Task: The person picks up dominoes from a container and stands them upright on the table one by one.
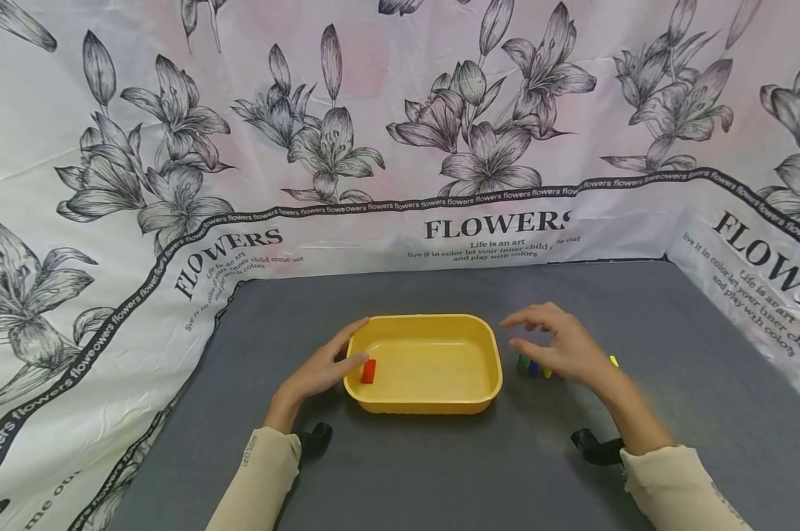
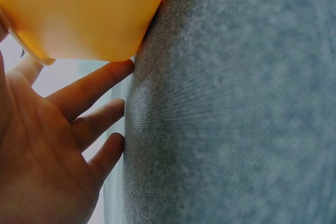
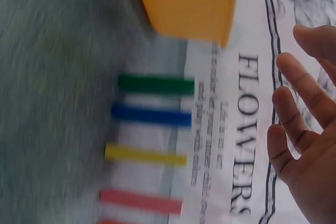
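A yellow plastic tray (image 1: 426, 407) stands on the grey table, and a small red block (image 1: 369, 372) lies inside at its left end. My left hand (image 1: 320, 372) holds the tray's left side, thumb over the rim, other fingers outside. In the left wrist view, the hand's (image 2: 50, 135) middle finger touches the tray's outer wall (image 2: 89, 24). To the right of the tray, my right hand (image 1: 559, 345) hovers with relaxed fingers, holding nothing. Near it stand a green block (image 3: 156, 84), a blue block (image 3: 151, 114), a yellow block (image 3: 146, 153) and a red block (image 3: 140, 202) in a row.
Another yellow block (image 1: 613, 361) shows just beyond the right wrist. Another red block (image 3: 118, 222) is cut off at the right wrist view's lower edge. A white floral cloth (image 1: 346, 243) borders the grey table (image 1: 426, 472) behind and at both sides.
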The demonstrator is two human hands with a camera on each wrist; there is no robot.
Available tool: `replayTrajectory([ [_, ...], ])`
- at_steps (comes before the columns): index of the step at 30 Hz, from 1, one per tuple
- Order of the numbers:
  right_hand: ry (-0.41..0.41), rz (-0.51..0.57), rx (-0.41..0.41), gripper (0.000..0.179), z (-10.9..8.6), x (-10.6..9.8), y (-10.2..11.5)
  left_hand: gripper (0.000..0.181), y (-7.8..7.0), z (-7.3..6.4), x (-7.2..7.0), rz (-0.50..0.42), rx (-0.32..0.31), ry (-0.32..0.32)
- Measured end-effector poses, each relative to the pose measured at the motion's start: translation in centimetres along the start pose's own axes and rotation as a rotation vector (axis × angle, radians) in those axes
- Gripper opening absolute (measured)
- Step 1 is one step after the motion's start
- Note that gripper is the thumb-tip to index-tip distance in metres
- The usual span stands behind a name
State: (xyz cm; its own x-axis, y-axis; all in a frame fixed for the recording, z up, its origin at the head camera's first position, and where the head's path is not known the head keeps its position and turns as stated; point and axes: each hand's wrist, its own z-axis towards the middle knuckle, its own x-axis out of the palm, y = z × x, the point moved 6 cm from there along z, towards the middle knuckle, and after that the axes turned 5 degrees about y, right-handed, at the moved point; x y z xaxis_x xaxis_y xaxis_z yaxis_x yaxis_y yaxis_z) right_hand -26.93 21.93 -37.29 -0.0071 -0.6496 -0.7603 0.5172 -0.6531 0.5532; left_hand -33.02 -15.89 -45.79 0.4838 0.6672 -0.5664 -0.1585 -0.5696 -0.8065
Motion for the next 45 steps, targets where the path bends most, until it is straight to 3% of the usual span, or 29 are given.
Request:
replayTrajectory([
  [10,0.050,0.090,-0.093,0.027,2.8,3.4,1.8,0.068,0.1,0.1,0.0,0.007,0.018,0.000],
  [17,0.113,0.096,-0.125,0.025,4.3,5.8,3.8,0.068,0.3,0.1,0.0,0.016,0.023,-0.002],
  [31,0.134,-0.092,-0.331,0.021,6.4,9.9,6.7,0.067,0.1,0.1,0.0,0.018,0.014,-0.007],
  [45,0.340,-0.241,-0.291,0.027,7.8,15.2,8.4,0.066,0.1,0.0,-0.1,0.025,0.020,-0.002],
])
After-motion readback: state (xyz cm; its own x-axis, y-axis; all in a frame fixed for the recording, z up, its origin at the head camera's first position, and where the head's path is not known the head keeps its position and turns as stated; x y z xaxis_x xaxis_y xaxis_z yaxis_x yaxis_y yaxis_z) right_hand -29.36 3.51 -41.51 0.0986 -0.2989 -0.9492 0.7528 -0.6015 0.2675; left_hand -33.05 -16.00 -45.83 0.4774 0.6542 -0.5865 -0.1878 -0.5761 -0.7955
